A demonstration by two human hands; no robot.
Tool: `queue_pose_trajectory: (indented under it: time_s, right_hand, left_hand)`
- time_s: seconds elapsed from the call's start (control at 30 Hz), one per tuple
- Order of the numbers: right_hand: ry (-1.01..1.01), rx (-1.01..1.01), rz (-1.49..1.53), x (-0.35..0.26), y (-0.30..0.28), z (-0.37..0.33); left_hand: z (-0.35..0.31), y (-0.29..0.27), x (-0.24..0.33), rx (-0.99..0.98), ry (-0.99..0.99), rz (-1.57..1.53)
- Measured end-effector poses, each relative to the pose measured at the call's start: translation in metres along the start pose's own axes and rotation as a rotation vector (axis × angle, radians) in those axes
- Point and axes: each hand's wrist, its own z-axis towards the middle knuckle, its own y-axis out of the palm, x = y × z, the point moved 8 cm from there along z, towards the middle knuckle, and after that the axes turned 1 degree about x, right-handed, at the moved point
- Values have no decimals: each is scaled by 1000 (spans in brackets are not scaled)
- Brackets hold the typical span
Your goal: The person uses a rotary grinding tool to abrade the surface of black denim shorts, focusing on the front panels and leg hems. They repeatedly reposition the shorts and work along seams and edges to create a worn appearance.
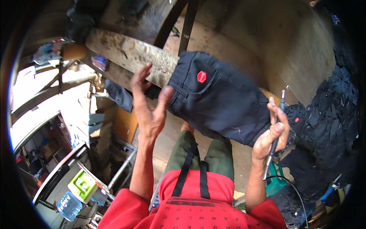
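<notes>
A pair of black trousers with an elastic waistband and a red hexagonal patch is drawn over the end of a long, worn board. Beside the waistband, my left hand is raised with fingers and thumb apart, holding nothing. At the far end of the legs, my right hand grips a slim black pen-shaped tool. Its metal tip points up and away, and a black cable seems to run from its lower end. Whether that hand also touches the cloth, I cannot tell.
Black garments lie heaped on the right, one with a red patch. A green plastic object sits under my right forearm. At lower left are a clear blue water bottle and a lime-green container. Dark wooden legs stand behind the board.
</notes>
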Motion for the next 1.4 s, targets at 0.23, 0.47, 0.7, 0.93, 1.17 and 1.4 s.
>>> queue_pose_trajectory:
  time_s: [0.23,0.47,0.7,0.93,1.17,1.4]
  right_hand:
    - [-9,-20,-376,0,-3,18]
    - [79,-15,-453,2,8,18]
    - [173,24,-506,-3,26,27]
    - [130,145,-570,-9,27,26]
    - [101,99,-621,-13,34,29]
    - [153,46,-661,-10,49,36]
  left_hand:
    - [-20,14,13,42,10,310]
    - [42,14,-24,-427,-300,-613]
    - [33,60,-42,-1010,-709,-593]
    - [39,80,46,-1244,632,-248]
    - [16,125,76,-1292,713,-170]
    - [86,131,69,-1341,723,-205]
